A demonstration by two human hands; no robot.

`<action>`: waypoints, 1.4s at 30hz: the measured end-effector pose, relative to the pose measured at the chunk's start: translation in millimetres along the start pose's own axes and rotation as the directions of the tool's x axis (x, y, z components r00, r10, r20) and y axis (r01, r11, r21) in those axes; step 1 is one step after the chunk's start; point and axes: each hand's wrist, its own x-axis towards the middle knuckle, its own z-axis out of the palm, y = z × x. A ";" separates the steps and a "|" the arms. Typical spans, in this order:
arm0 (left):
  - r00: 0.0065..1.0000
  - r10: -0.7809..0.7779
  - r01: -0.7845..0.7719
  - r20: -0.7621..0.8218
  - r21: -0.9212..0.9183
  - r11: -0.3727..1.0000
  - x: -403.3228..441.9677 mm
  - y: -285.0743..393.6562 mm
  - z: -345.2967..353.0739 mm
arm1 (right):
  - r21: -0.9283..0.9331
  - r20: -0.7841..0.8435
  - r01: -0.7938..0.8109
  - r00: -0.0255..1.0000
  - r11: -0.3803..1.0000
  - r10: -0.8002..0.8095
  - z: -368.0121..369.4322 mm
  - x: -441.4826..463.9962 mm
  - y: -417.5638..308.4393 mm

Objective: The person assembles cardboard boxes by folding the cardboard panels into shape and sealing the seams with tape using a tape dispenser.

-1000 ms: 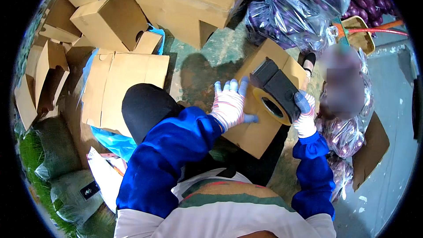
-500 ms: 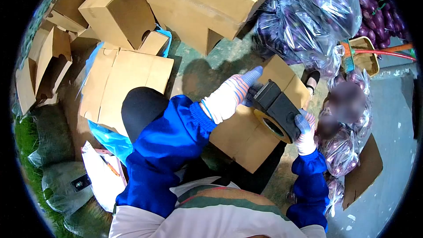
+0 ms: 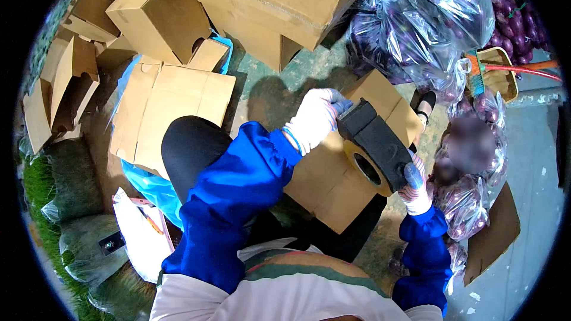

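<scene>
A black tape dispenser [image 3: 376,141] with a roll of tape [image 3: 364,166] in it is held over a closed cardboard box [image 3: 327,187] in front of me. My right hand [image 3: 415,185], in a striped glove, grips its near right end. At the dispenser's far left end, by the cutting edge, is my left hand [image 3: 316,117], in a matching glove. Its fingers are bent and pinched together; what lies between them, if anything, is too small to make out.
Another flattish cardboard box [image 3: 172,116] lies left, over blue plastic [image 3: 151,184]. Open boxes [image 3: 160,18] are piled behind. Clear bags of purple produce [image 3: 410,24] stand at the back right and along the right [image 3: 467,202]. Bagged greens [image 3: 77,184] and a phone [image 3: 111,243] lie left.
My left hand has turned, its raised thumb now folded in at the dispenser's cutting end. The dispenser and my right hand have shifted slightly right.
</scene>
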 end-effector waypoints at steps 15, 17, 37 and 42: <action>0.984 0.003 0.014 -0.180 0.092 0.996 56.8 -163.7 -18.0 | -0.212 -0.069 -0.063 0.996 0.975 0.049 -13.1 -10.6 -8.8; 0.984 -0.158 0.146 -0.079 -0.132 0.980 51.3 -157.2 -13.8 | -0.213 -0.074 -0.075 0.995 0.974 0.061 -13.1 -13.4 -9.3; 0.952 0.179 -0.298 0.250 0.603 0.740 -83.6 -54.6 36.2 | -0.139 -0.045 -0.121 0.992 0.983 0.116 0.9 -4.2 -25.7; 0.721 0.100 -0.668 0.685 0.650 0.363 -143.8 -30.9 91.4 | -0.371 -0.008 -0.015 1.000 0.929 0.013 -2.7 -1.1 -24.6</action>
